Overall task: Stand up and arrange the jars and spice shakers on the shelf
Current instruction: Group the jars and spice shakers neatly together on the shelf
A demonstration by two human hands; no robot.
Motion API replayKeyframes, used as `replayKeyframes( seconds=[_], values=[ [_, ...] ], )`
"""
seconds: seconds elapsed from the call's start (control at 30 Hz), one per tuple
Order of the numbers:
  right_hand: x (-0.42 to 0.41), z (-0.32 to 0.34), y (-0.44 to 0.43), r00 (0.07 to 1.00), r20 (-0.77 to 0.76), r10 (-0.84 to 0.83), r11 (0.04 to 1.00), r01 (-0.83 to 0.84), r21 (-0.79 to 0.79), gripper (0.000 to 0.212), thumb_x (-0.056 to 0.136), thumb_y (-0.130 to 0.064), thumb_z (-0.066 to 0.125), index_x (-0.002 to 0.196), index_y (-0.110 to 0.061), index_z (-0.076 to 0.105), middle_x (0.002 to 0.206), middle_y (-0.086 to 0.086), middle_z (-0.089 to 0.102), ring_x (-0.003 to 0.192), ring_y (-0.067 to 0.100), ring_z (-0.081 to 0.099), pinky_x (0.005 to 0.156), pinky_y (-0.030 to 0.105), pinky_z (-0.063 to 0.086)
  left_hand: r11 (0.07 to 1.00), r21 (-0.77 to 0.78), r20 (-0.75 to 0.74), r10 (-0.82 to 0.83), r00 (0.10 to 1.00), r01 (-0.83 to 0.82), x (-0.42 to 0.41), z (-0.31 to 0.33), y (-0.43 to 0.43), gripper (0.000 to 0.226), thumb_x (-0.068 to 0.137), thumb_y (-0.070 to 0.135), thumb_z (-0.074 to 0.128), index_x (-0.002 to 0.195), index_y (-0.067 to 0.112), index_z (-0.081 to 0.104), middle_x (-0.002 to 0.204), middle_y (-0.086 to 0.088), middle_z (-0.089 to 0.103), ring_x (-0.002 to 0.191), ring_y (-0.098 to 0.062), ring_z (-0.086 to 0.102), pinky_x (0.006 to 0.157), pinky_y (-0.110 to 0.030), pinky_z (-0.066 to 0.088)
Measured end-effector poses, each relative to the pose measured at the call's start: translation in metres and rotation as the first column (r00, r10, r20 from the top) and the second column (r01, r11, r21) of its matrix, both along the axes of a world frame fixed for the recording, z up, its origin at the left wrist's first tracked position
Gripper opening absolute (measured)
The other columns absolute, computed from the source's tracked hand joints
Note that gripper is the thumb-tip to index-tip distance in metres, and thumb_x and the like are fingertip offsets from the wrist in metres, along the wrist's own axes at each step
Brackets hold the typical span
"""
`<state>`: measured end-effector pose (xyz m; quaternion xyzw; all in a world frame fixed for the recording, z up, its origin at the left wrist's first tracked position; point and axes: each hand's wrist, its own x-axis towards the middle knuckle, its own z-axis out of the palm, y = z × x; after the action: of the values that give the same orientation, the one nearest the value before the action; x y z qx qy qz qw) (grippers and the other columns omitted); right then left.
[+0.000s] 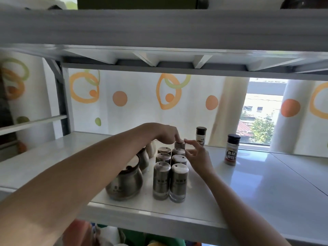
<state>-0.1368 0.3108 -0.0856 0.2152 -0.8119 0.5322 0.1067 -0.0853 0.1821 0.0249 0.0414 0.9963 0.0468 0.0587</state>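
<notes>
Several steel spice shakers stand upright in two rows on the white shelf. At the back of the right row stands a dark-capped shaker. My left hand reaches over the rows, its fingertips on that cap. My right hand is beside it on the right, fingers loosely spread near the cap. Left of the shakers stand steel jars, the nearest round jar in front and another jar behind it, partly hidden by my left arm.
Two black-capped plastic spice bottles stand apart to the right, one bottle near the back and a second bottle further right. An upper shelf board hangs low overhead. A patterned curtain and a window lie behind.
</notes>
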Motion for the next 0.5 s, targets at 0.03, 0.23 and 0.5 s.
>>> replayKeyframes(
  seconds=[0.03, 0.23, 0.5],
  values=[
    [0.001, 0.001, -0.003, 0.999, 0.021, 0.04, 0.998, -0.039, -0.049, 0.031, 0.09, -0.02, 0.059, 0.121, -0.016, 0.059, 0.099, 0.011, 0.071, 0.073, 0.006, 0.063, 0.06, 0.006, 0.042, 1.0, 0.009, 0.001, 0.006, 1.0, -0.006, 0.001, 0.0, -0.004, 0.067, 0.085, -0.012, 0.025, 0.138, 0.021, 0.048, 0.148, -0.003, 0.042, 0.131, -0.021, 0.04, 0.098, -0.02, 0.029],
    [0.002, 0.001, -0.007, 0.929, 0.197, 0.314, 0.925, -0.252, -0.285, 0.043, 0.1, -0.037, 0.027, 0.124, -0.018, 0.057, 0.11, 0.015, 0.065, 0.103, 0.027, 0.061, 0.09, 0.032, 0.048, 0.999, 0.04, 0.021, 0.03, 0.999, -0.031, 0.002, -0.003, -0.026, 0.073, 0.08, -0.012, 0.024, 0.136, 0.028, 0.05, 0.149, -0.003, 0.04, 0.131, -0.022, 0.041, 0.103, -0.026, 0.034],
    [-0.004, -0.007, -0.011, 0.863, 0.291, 0.414, 0.888, -0.313, -0.336, 0.057, 0.096, -0.054, 0.015, 0.119, -0.027, 0.059, 0.105, 0.0, 0.069, 0.109, 0.02, 0.061, 0.101, 0.039, 0.039, 0.999, 0.029, 0.032, 0.035, 0.999, -0.035, 0.01, -0.001, -0.037, 0.074, 0.078, -0.012, 0.023, 0.134, 0.027, 0.052, 0.143, -0.004, 0.049, 0.127, -0.025, 0.046, 0.1, -0.028, 0.039]
  ],
)
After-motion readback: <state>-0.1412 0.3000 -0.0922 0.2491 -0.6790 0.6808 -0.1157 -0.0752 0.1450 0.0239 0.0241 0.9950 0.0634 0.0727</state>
